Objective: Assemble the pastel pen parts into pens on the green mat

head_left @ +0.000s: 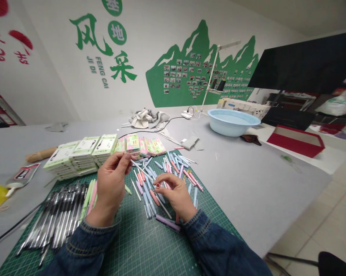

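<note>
above the middle of the green cutting mat, two bare hands work close together but apart. the left hand has thumb and forefinger pinched shut on one thin white stick; its long axis slants from those fingertips rightward and down, toward the right hand. which end is the tip, i cannot tell. the right hand's thumb and forefinger are nearly closed on one red-rimmed piece, its round end facing up and left; the rest is hidden in the hand.

on the mat's right half lies a loose spread of pastel pens, too many and too overlapped to count, pointing many ways. one purple pen lies just beside the right hand. on the mat's left side are a crowded row of clear, black-gripped pens, uncounted, and beside it a few pale green pens and one pink pen.

at the mat's far edge stand three stacks of white-green boxes and several pink-green boxes. beyond the mat, to the right, sits one blue basin, then one red box.
</note>
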The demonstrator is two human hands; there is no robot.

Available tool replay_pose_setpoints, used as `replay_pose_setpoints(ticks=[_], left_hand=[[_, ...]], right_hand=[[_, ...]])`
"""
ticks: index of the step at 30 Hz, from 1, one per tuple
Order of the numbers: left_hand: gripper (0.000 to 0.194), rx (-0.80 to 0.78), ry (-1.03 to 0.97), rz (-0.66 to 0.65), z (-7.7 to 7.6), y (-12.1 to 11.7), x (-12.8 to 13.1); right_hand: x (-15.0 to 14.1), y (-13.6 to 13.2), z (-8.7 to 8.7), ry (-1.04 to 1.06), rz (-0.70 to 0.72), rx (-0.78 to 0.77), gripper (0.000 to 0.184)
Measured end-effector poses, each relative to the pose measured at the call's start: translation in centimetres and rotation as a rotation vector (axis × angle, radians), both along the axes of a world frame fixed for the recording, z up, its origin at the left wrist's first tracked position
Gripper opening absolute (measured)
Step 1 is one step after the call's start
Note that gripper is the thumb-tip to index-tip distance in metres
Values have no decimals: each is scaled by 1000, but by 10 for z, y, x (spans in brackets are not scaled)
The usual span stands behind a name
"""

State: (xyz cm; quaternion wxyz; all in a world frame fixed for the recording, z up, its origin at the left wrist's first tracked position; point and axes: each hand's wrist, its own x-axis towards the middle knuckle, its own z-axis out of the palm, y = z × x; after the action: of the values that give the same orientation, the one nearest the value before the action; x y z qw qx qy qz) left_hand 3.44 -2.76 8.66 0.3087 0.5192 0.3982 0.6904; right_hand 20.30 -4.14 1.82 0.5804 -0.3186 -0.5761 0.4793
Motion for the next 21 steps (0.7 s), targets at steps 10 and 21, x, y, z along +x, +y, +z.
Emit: replay_pose_setpoints(ticks=[10,21], left_hand=[[9,139,414,-6,11,-19,9],[12,134,466,104,14,-21,7]], right_hand=[[-1,1,0,81,6,21,12],[-1,2,0,84,-3,25,12]])
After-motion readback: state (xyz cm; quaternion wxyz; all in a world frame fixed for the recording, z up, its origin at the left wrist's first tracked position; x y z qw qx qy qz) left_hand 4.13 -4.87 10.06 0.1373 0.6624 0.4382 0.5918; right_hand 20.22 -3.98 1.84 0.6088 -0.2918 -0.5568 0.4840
